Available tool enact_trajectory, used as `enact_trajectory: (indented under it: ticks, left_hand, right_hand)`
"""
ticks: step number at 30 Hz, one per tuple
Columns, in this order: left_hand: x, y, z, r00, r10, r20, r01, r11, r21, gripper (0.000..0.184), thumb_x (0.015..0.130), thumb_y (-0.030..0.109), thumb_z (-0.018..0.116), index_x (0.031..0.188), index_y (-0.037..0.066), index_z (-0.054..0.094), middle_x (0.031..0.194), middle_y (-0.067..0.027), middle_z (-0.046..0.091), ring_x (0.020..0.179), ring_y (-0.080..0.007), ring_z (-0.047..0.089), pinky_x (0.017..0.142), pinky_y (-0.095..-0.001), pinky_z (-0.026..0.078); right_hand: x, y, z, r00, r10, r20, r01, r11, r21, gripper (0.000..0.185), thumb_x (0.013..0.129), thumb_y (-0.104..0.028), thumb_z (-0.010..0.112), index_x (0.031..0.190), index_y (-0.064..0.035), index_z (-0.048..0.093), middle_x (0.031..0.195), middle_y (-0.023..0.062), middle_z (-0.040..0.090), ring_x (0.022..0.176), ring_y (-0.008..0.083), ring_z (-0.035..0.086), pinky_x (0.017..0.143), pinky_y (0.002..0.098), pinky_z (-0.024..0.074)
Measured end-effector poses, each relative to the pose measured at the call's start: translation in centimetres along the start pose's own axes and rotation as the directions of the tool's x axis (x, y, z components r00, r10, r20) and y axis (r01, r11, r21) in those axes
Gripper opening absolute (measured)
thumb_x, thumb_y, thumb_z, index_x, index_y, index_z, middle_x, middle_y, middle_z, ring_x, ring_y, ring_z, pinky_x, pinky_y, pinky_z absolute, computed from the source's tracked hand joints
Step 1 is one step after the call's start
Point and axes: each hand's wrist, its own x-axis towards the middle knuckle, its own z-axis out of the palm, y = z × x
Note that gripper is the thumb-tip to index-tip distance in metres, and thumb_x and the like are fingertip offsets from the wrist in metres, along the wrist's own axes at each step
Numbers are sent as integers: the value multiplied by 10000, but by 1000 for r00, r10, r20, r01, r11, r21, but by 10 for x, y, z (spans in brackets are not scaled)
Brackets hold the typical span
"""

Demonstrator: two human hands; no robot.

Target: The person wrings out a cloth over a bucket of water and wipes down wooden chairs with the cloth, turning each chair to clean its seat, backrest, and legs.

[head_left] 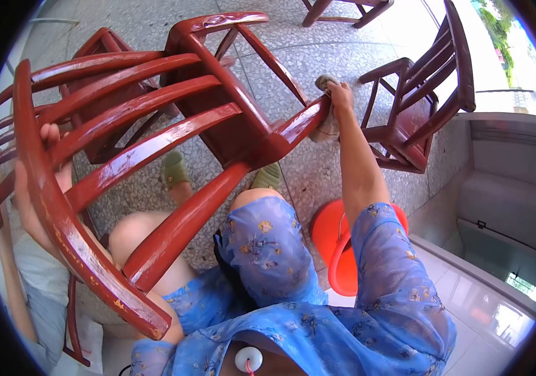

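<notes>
A dark red wooden chair (174, 232) is tilted on its side across my lap, its slatted back toward the lower left. On the left, my left hand (52, 163) is wrapped round the chair's back, partly hidden behind the slats. My right hand (341, 97) is at the end of a chair leg, closed on a greyish-brown cloth (325, 130) that wraps round the leg. The leg's red surface looks glossy beside the cloth.
A red bucket (343, 282) stands on the speckled floor by my right arm. Another red chair (415, 116) is at the right, one (108, 128) behind the slats, part of one (347, 7) at the top. Another person's arm (8, 250) shows at far left.
</notes>
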Motion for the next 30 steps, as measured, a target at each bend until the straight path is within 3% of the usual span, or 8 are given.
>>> enact_trajectory:
  ticks: [1,5,9,12,17,20,25,30]
  left_hand:
    - [0,3,1,999,-45,28,45,999,-13,469,1026,298,410,1375,-16,419,1306,-134,527,1267,-214,464,1155,-426,282]
    - [2,-6,21,999,40,-27,-39,999,36,462,1003,288,442,1320,-47,472,1264,-134,567,1243,-217,496,1153,-424,287]
    - [17,-20,108,942,200,-270,-110,943,313,376,944,302,553,1165,5,612,1033,-100,684,1008,-134,618,837,-245,423]
    - [39,-31,139,972,194,-131,-161,961,224,234,892,244,616,949,17,613,953,-115,686,706,-127,611,625,-238,487]
    - [58,-41,167,984,152,-89,-145,987,74,172,890,164,605,900,-5,575,835,-101,627,789,-198,660,699,-294,535]
    - [55,-36,163,976,187,-111,-178,980,85,158,893,154,601,901,-1,568,831,-94,617,829,-204,663,720,-293,532]
    - [49,-27,156,983,120,-140,-111,991,71,150,888,147,609,935,11,567,874,-90,632,874,-175,657,769,-269,518]
    - [52,-27,154,973,177,-145,-170,983,63,170,884,155,621,967,17,566,900,-98,646,853,-165,649,749,-265,516]
  right_hand:
    - [4,13,5,1000,30,-9,-29,989,147,430,769,-345,666,1068,-36,647,955,169,680,896,291,656,793,376,488]
    - [-77,-45,-20,986,7,-166,-19,997,-70,549,777,-406,632,1221,-83,624,1151,297,603,1123,422,569,962,444,446]
    - [-139,-53,-22,994,-59,-93,74,983,166,571,812,-390,641,1266,-48,585,1217,306,503,1142,440,508,1005,470,393]
    - [-192,-76,-38,977,-170,-127,200,940,275,484,848,-330,633,1228,-33,598,1229,313,482,1163,445,480,997,475,385]
    - [-249,-108,-59,943,-325,-66,332,934,136,410,861,-336,636,1226,-149,619,1339,289,444,1273,453,396,1012,505,370]
    - [-253,-120,-49,782,-622,-48,543,717,-438,437,865,-373,627,1273,-225,578,1255,193,536,1214,339,493,972,574,372]
    - [-227,-153,-47,789,-583,194,601,667,-441,433,826,-311,677,1214,-203,518,1139,118,625,1122,317,569,871,541,410]
    - [-208,-186,-58,855,-421,304,507,800,-319,383,772,-298,729,1075,-147,550,1018,112,671,990,293,642,862,502,417]
